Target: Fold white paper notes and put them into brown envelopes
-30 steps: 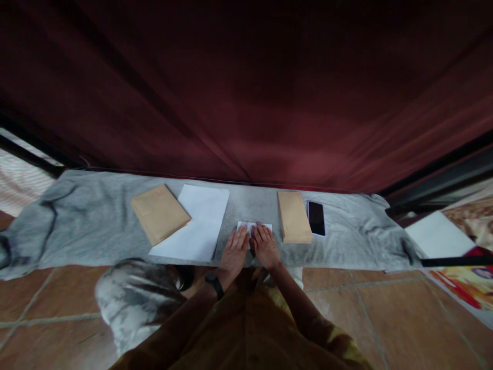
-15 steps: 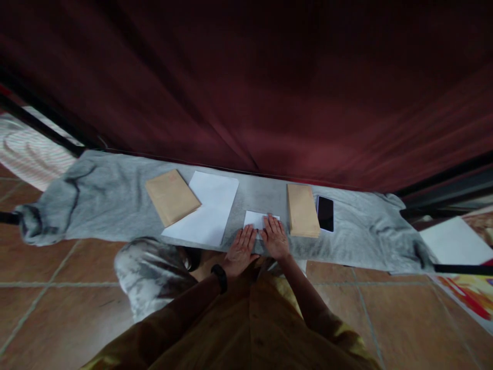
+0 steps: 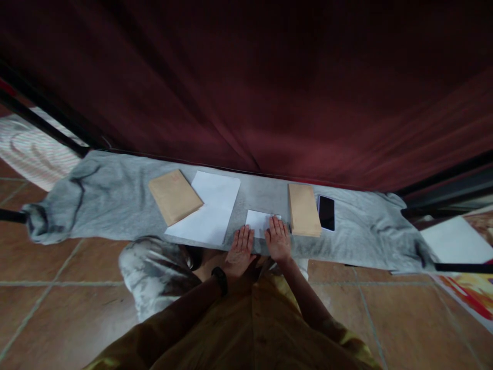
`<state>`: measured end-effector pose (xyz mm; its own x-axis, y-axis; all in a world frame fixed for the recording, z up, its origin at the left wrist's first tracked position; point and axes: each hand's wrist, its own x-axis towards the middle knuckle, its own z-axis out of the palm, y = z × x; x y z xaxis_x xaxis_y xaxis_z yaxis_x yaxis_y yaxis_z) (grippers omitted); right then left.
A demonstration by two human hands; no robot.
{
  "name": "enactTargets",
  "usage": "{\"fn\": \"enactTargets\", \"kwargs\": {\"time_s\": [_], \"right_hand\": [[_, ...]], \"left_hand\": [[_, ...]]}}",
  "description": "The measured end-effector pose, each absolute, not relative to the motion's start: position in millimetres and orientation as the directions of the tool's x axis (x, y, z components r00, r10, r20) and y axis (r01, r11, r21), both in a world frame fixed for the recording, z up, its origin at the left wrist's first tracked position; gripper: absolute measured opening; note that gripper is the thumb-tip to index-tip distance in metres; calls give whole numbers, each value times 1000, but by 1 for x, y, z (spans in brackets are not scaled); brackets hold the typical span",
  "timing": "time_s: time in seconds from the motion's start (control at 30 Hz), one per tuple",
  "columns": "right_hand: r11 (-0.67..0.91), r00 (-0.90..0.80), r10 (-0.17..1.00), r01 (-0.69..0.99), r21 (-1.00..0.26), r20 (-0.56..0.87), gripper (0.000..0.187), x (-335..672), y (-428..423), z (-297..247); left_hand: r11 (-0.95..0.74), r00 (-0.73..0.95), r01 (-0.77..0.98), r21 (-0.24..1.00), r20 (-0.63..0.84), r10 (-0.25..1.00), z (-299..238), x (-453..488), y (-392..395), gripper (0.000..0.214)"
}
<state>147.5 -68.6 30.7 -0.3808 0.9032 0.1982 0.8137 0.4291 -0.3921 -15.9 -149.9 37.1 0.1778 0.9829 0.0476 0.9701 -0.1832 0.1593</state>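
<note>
A small folded-looking piece of white paper point(image 3: 257, 222) lies on the grey cloth point(image 3: 262, 192) in front of me. My right hand point(image 3: 278, 240) rests flat over its right part, fingers stretched out. At the paper's lower left corner lies my left hand point(image 3: 239, 249), also flat, with a dark band on the wrist. Larger white sheets point(image 3: 210, 218) lie to the left, partly under a stack of brown envelopes point(image 3: 175, 197). To the right of my right hand is another stack of brown envelopes point(image 3: 304, 209).
A phone point(image 3: 326, 213) lies just right of the right-hand envelopes. Behind the cloth-covered surface hangs a dark red curtain point(image 3: 246, 113). Black bars point(image 3: 34, 110) run at the left, and a white sheet point(image 3: 456, 239) is beyond the right end.
My left hand has slid a little down and left, uncovering more of the small paper. My right hand stays on its right side. The view has shifted slightly.
</note>
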Motion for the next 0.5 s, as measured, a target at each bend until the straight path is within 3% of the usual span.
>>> {"fn": "enactTargets", "kwargs": {"time_s": [0.2,0.5], "right_hand": [[582,-556,809,717,-384,188,51,124,-96,32],[592,-551,806,746,-306,218,58,164,-102,27]], "left_hand": [[-196,177,953,229,101,979,27,-17,-150,77],[-203,183,953,226,107,977,31,-25,-155,82]]}}
